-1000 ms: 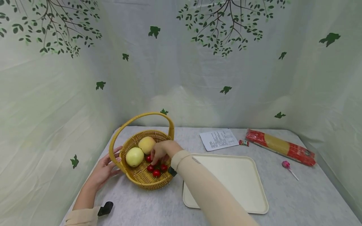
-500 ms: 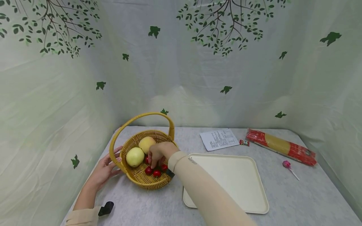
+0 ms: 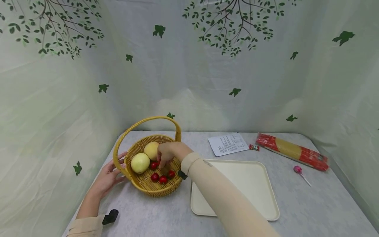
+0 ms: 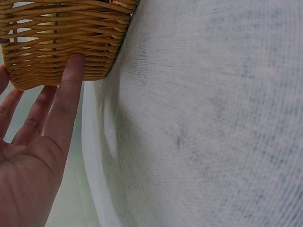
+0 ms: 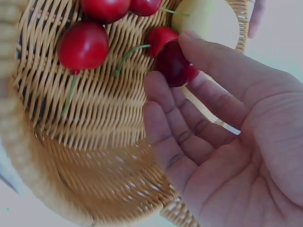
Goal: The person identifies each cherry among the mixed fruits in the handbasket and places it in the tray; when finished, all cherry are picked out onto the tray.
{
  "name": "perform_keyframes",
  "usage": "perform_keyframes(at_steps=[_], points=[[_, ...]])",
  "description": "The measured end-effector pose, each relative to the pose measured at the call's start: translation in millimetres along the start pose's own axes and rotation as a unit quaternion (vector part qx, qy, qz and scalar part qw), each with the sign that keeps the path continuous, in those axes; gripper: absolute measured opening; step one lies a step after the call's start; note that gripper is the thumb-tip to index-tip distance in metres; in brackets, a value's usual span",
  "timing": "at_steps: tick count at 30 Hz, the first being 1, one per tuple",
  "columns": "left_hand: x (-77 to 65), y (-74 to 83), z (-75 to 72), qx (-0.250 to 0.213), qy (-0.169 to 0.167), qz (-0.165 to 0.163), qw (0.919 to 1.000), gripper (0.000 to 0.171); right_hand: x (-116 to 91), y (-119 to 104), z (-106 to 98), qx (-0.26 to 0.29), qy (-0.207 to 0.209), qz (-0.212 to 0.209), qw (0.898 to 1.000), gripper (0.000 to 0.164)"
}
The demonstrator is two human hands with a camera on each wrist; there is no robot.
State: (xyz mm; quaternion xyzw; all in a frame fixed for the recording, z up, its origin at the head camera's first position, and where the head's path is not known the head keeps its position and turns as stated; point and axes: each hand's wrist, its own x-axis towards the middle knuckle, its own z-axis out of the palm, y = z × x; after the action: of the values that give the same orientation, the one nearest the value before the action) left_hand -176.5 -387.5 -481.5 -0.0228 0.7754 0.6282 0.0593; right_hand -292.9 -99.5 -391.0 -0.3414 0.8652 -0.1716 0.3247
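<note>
A yellow wicker basket [image 3: 148, 190] with a tall handle stands on the left of the table. Inside lie two pale yellow round fruits, one at the front left [image 3: 140, 163] and one behind it [image 3: 151, 150], plus several red cherries [image 3: 163, 179]. Over the basket, my right hand [image 3: 170, 153] pinches a dark red cherry [image 5: 173, 64] between thumb and fingertips, clear in the right wrist view; in the head view the hand hides this cherry. My left hand [image 3: 107, 177] rests against the basket's left side with fairly straight fingers, and its thumb [image 4: 71, 90] touches the weave.
Right of the basket is a cream tray [image 3: 260, 191], partly under my right sleeve. Behind it lie a printed sheet [image 3: 228, 144] and a small wrapped candy [image 3: 254, 147]. A red and yellow long package [image 3: 291, 151] and a pink lollipop [image 3: 297, 169] are farther right.
My right hand dips slightly toward the front of the basket, then lifts back a little, uncovering more of the cherries. One front cherry shifts slightly left. The left hand stays on the basket.
</note>
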Motion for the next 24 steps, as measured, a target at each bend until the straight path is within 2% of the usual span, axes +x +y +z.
perform_keyframes(at_steps=[4, 7, 11, 24], points=[[0.9, 0.1, -1.0, 0.001, 0.004, 0.003, 1.0, 0.067, -3, 3, -5, -0.033, 0.028, -0.022, 0.999, 0.029], [1.8, -0.7, -1.6, 0.0, 0.002, 0.004, 1.0, 0.067, -6, 7, -8, -0.041, 0.037, -0.034, 0.998, 0.026], [2.3, -1.4, -1.7, -0.006, 0.0, 0.005, 1.0, 0.068, -12, 12, -12, -0.03, 0.034, -0.053, 0.998, 0.023], [0.8, 1.4, 0.0, -0.008, -0.001, 0.005, 1.0, 0.068, -31, 28, -22, -0.073, 0.051, -0.09, 0.992, 0.027]])
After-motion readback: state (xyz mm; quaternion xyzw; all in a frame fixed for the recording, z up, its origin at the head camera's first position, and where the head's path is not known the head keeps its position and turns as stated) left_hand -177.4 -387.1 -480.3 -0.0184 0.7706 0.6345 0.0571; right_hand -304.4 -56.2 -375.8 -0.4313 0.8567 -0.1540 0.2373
